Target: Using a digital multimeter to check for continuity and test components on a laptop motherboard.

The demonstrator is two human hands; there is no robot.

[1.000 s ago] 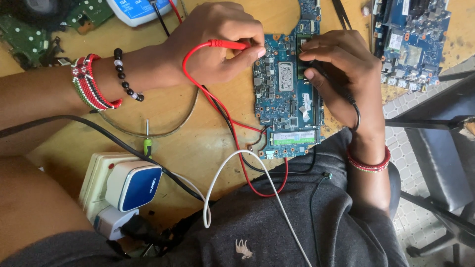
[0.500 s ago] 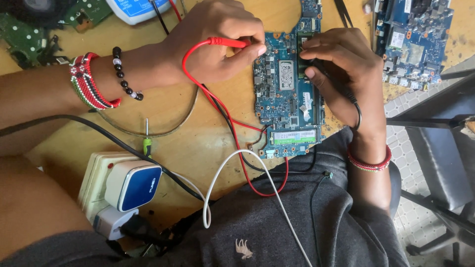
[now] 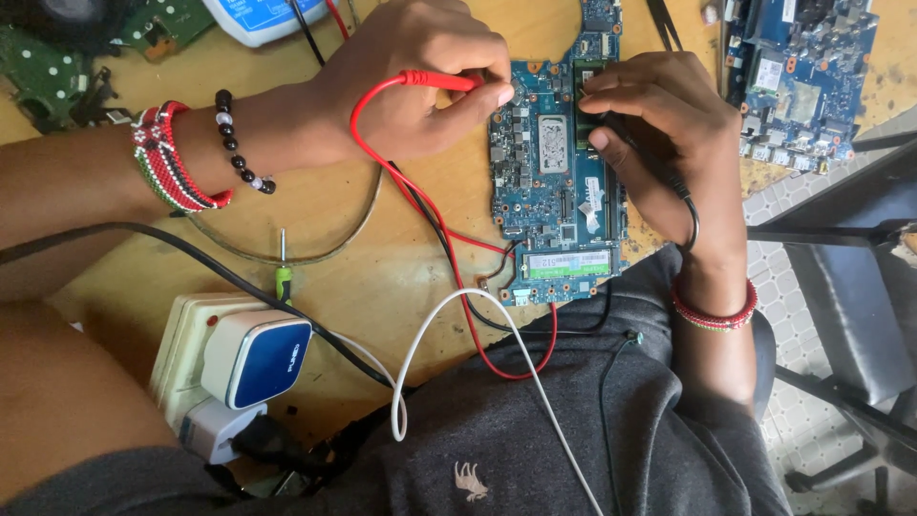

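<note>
The left hand (image 3: 420, 81) is closed around a red test probe (image 3: 441, 81), pinching it between thumb and fingers with the tip pressed onto the upper left part of the blue circuit board (image 3: 559, 182). The right hand (image 3: 659, 134) is curled tight on a black test probe (image 3: 635, 148), most of it hidden under the fingers, its tip meeting the board's upper right edge. The board lies flat on the wooden table (image 3: 382, 277), between the two hands, its lower end reaching the table's near edge just above the person's lap.

The likeliest trouble, as I judge it, is a slip: the parts sit close together, so a tip sliding sideways could bridge two neighbouring contacts. The red lead (image 3: 458, 287) loops across the table and over the lap, so a tug from a knee or sleeve could jerk the tip off its spot. The loose board could also skate under uneven pressure.

The red probe lies nearly level, long axis left to right, tip pointing right. The board's long axis runs away from the person, its green-labelled memory strip (image 3: 570, 264) at the near end
</note>
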